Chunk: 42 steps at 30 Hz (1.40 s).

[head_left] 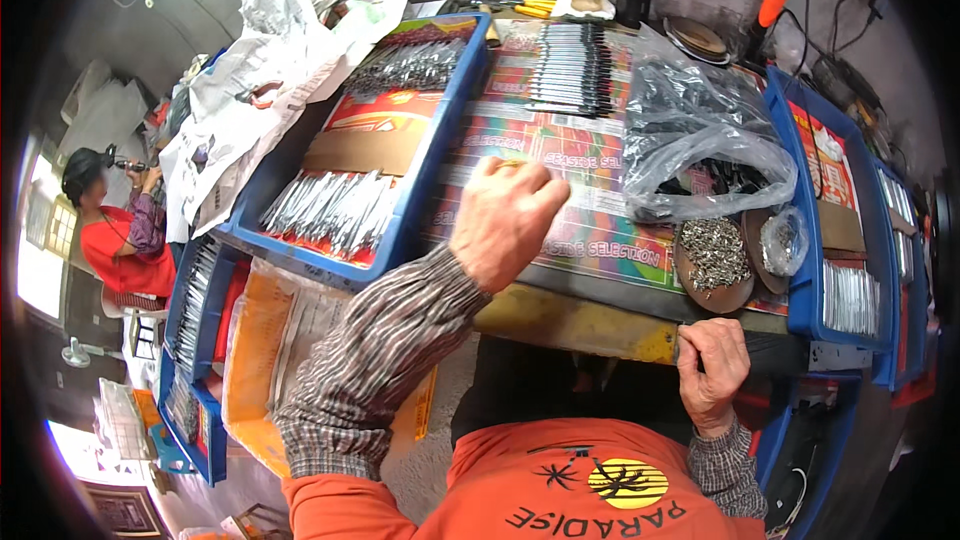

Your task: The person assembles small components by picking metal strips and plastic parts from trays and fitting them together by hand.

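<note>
Grip of the left hand [508,220] is narrow, fingers curled inward, over the printed surface [590,195], on the person's side of the pen row [570,68]. Whether it holds a small part cannot be told. The right hand [714,365] is likewise drawn closed, at the surface's front edge, nearer the person than the pen row and to its right; its contents, if any, are hidden.

Output noted: the pen row itself consists of slim silver-and-black pens laid side by side. Left of it, a blue tray [452,115] carries two batches: one toward the far end [405,65], one toward the near end [335,210]. Well to the right of it, a second blue tray [840,338] carries another bundle [850,298].

Stock outstanding: a transparent plastic bag [655,180] containing dark pieces stands just right of the pen row. Nearer the person than the bag, a brown dish [715,302] bears a heap of small metal parts [712,250].

Assessment: work appears well under way but incomplete, judging by the loose parts remaining. Whether the pens in the row are finished cannot be confirmed.
</note>
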### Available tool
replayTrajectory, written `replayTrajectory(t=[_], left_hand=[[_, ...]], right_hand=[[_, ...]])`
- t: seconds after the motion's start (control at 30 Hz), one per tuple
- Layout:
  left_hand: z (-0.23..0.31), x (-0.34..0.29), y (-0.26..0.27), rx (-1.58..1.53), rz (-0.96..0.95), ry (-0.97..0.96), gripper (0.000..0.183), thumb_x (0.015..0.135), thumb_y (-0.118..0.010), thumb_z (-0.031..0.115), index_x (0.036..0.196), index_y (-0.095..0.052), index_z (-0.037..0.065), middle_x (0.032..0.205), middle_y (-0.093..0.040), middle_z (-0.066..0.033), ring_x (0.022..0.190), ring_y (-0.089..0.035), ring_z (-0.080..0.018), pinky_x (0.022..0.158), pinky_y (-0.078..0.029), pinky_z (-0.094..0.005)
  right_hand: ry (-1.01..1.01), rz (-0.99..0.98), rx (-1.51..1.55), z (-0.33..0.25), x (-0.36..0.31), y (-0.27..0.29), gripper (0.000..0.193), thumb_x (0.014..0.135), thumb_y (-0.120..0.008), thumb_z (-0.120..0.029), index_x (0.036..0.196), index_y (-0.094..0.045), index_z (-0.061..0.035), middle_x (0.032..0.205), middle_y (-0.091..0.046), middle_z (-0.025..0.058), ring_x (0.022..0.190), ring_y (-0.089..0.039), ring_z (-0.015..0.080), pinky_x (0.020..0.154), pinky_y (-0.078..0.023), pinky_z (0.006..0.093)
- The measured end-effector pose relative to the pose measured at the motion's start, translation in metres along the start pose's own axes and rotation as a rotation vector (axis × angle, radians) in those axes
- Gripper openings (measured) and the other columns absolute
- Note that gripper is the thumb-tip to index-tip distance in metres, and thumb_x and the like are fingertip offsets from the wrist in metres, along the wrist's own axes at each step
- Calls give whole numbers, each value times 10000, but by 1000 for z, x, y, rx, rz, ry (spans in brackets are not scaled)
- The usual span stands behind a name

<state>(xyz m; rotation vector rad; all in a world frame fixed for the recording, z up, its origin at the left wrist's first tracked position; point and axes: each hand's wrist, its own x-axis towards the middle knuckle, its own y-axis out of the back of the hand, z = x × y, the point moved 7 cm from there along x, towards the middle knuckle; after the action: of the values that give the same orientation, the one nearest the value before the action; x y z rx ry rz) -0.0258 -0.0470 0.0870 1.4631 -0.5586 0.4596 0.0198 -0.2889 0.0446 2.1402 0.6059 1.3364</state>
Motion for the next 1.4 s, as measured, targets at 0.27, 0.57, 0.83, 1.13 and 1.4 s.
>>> replayTrajectory(t=[0.27, 0.57, 0.83, 1.13, 1.4], left_hand=[[-109, -55, 73, 284, -1, 346, 67, 784, -649, 71, 846, -651, 95, 776, -635, -112, 744, -635, -320, 648, -502, -404], [-190, -94, 39, 197, -489, 553, 325, 797, -591, 72, 1096, -680, 163, 925, -645, -170, 974, -631, -358, 848, -505, -449], [-188, -96, 31, 277, -574, 505, 330, 790, -585, 41, 1084, -674, 161, 970, -632, -167, 935, -626, -373, 797, -508, -462], [-195, -93, 28, 272, -521, 487, 224, 748, -546, 54, 927, -666, 116, 920, -637, -183, 923, -630, -373, 776, -502, -465], [-232, -118, 26, 336, -494, 333, 54, 745, -571, 79, 776, -547, 42, 768, -585, -212, 783, -572, -413, 696, -450, -502]], right_hand=[[3, 21, -1, -4, 4, -3, 198, 719, -665, 49, 901, -629, -17, 809, -598, 114, 746, -586, 305, 691, -481, 395], [-4, 20, -41, -6, 5, -3, 187, 722, -659, 55, 889, -616, -17, 812, -598, 118, 750, -579, 312, 697, -472, 400], [-14, 23, -54, -5, 2, -2, 207, 714, -651, 69, 902, -617, -13, 817, -602, 122, 755, -581, 310, 704, -474, 399], [7, 39, -22, -3, 1, 4, 193, 691, -666, 64, 860, -637, -24, 794, -614, 99, 738, -600, 290, 676, -498, 382], [41, 21, -11, 1, -8, 28, 164, 720, -692, 13, 874, -640, -11, 825, -630, 99, 726, -613, 260, 663, -518, 364]])
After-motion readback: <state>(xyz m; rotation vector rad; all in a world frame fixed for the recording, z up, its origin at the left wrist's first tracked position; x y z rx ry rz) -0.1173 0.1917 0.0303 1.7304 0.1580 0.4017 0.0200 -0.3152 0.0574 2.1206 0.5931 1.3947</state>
